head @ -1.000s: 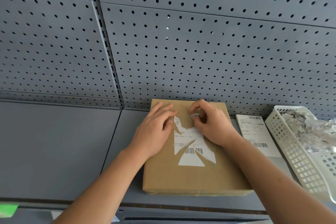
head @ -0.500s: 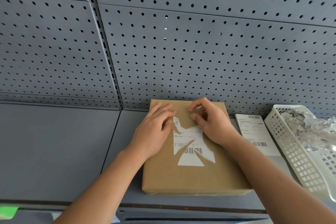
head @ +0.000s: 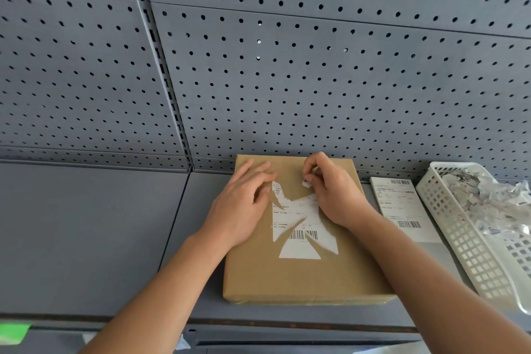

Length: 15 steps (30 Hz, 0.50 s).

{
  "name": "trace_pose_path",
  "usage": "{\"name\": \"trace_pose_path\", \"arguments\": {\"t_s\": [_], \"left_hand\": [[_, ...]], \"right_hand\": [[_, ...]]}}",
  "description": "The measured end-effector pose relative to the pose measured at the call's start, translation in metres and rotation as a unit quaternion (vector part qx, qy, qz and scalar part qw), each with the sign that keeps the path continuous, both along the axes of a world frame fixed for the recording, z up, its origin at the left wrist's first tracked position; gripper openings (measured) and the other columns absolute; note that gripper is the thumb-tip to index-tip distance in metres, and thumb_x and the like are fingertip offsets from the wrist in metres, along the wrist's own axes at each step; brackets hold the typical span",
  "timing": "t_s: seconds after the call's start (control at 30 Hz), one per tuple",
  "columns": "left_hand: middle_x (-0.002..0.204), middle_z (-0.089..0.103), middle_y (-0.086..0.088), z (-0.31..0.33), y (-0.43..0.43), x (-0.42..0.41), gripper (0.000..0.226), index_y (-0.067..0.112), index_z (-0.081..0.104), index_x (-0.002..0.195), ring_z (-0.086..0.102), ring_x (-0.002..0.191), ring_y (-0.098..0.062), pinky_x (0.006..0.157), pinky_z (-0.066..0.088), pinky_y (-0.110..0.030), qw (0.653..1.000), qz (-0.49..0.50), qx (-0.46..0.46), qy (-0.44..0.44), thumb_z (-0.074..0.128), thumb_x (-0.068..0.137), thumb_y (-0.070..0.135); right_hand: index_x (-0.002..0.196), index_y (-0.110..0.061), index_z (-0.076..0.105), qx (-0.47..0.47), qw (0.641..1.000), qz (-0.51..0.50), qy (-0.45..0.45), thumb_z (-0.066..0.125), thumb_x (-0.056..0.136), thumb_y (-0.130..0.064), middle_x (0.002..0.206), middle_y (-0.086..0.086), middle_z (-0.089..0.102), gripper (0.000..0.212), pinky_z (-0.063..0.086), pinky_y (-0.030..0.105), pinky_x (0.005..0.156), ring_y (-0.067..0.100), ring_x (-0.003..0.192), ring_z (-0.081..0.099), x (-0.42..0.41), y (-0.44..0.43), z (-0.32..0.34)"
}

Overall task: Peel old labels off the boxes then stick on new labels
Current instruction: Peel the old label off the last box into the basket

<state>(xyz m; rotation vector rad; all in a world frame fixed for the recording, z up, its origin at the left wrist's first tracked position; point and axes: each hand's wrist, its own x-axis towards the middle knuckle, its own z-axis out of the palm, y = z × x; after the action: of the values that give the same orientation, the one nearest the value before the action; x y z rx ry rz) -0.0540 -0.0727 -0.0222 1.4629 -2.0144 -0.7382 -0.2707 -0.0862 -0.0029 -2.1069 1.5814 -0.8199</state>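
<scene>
Right hand point(head: 336, 195) has lifted a torn scrap point(head: 306, 183) off the barcoded label point(head: 298, 221).

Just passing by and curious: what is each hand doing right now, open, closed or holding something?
Left hand: open, pressing flat on the cardboard box.
Right hand: pinching a torn scrap of label.

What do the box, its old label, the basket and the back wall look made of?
Box: matte brown cardboard, folded edges.
Old label: thin white paper, torn raggedly.
Basket: off-white plastic, probably; moulded grid walls, slight sheen.
Back wall: likely painted sheet metal; matte grey, punched holes.
</scene>
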Motion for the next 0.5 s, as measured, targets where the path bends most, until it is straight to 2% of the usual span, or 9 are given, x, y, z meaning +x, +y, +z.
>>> {"name": "trace_pose_path", "arguments": {"t_s": [0.07, 0.13, 0.23, 0.37, 0.43, 0.5], "left_hand": [[0.154, 0.03, 0.037, 0.0001, 0.0001, 0.0001, 0.034, 0.04, 0.055, 0.137, 0.002, 0.147, 0.014, 0.116, 0.029, -0.041, 1.0, 0.0, 0.001, 0.001, 0.044, 0.107, 0.031], [0.154, 0.03, 0.036, 0.0005, -0.0001, 0.0003, 0.034, 0.04, 0.055, 0.137, 0.002, 0.147, 0.014, 0.116, 0.028, -0.041, 1.0, -0.001, 0.002, 0.0, 0.044, 0.107, 0.031], [0.154, 0.03, 0.036, 0.0006, -0.0004, 0.0002, 0.034, 0.041, 0.055, 0.137, 0.003, 0.147, 0.014, 0.116, 0.029, -0.042, 1.0, 0.001, 0.004, 0.002, 0.044, 0.107, 0.031], [0.154, 0.03, 0.036, 0.0007, 0.0002, 0.0002, 0.033, 0.04, 0.055, 0.137, 0.002, 0.147, 0.014, 0.115, 0.028, -0.04, 1.0, 0.002, 0.001, -0.002, 0.044, 0.107, 0.03], [0.154, 0.03, 0.036, 0.0018, 0.0008, 0.0003, 0.033, 0.039, 0.056, 0.136, 0.001, 0.147, 0.015, 0.114, 0.027, -0.037, 1.0, 0.0, 0.003, -0.001, 0.044, 0.107, 0.03], [0.153, 0.03, 0.037, 0.0023, 0.0009, 0.0006, 0.033, 0.039, 0.056, 0.136, 0.001, 0.146, 0.016, 0.112, 0.026, -0.035, 1.0, 0.0, 0.004, -0.003, 0.043, 0.107, 0.03]], "right_hand": [[0.096, -0.018, 0.048, 0.002, 1.0, -0.005, -0.017, 0.047, 0.097, 0.002, 0.085, -0.004, 0.06, 0.02, 0.048, 0.033, 0.069, 0.013, 0.078, 0.057, -0.0022, 0.0004, 0.0005], [0.098, -0.017, 0.05, -0.007, 0.999, -0.006, -0.045, 0.045, 0.098, 0.004, 0.085, -0.007, 0.059, 0.021, 0.045, 0.025, 0.067, 0.011, 0.076, 0.055, -0.0028, 0.0009, 0.0017], [0.107, -0.017, 0.055, -0.014, 0.995, -0.018, -0.099, 0.047, 0.098, 0.005, 0.097, -0.013, 0.06, 0.025, 0.041, 0.012, 0.07, 0.008, 0.08, 0.054, -0.0067, 0.0014, 0.0056], [0.116, -0.019, 0.062, -0.001, 1.0, 0.018, -0.026, 0.057, 0.091, 0.004, 0.087, -0.018, 0.057, 0.035, 0.038, 0.008, 0.071, 0.004, 0.076, 0.052, -0.0092, 0.004, 0.0052], [0.107, -0.017, 0.066, -0.01, 1.0, 0.028, -0.002, 0.058, 0.088, 0.008, 0.091, -0.022, 0.059, 0.033, 0.036, 0.006, 0.077, 0.0, 0.087, 0.052, -0.008, 0.0031, 0.0036], [0.099, -0.017, 0.065, -0.009, 1.0, 0.015, -0.015, 0.056, 0.087, 0.011, 0.089, -0.016, 0.062, 0.032, 0.037, 0.008, 0.076, 0.002, 0.088, 0.053, -0.0076, 0.0017, 0.0029]]}}
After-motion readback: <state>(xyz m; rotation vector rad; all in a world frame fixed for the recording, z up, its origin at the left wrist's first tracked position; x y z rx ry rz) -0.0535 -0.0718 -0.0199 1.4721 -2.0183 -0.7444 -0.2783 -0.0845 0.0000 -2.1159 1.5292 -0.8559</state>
